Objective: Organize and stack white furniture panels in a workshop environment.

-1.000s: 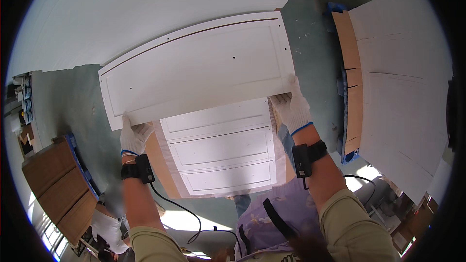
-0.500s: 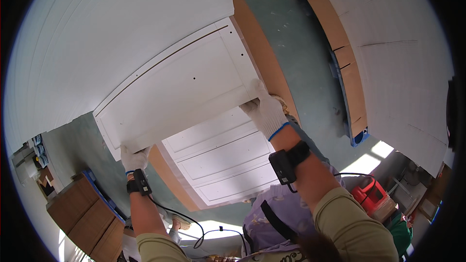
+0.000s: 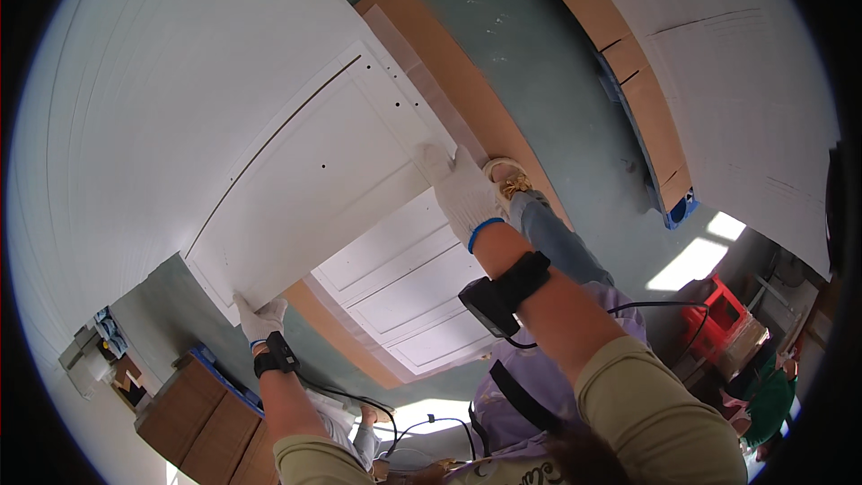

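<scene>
A white panel (image 3: 301,180) with a long dark groove, small round holes and a recessed middle lies slanted in front of me. My left hand (image 3: 261,318), in a white knitted glove, grips the panel's near left corner, its thumb on the upper face. At the near right corner, my right hand (image 3: 464,190), gloved alike with a blue cuff, holds the edge with its thumb on top. Its other fingers are partly hidden. Lower down, under the panel's near edge, lie more white panels (image 3: 409,280) with recessed fields, on brown cardboard. My wrists carry black strapped devices.
A tall stack of white boards (image 3: 117,117) fills the left. On the right, another white stack (image 3: 718,81) rests above brown cardboard (image 3: 654,112) and a blue pallet (image 3: 680,208). Brown boxes (image 3: 202,413) stand at lower left, a red stool (image 3: 718,314) at lower right. My shoe (image 3: 508,178) is beside the cardboard.
The held panel has shifted left and turned, its far right end now against the big left stack. My right hand has moved left with it. The whole view has also swung somewhat.
</scene>
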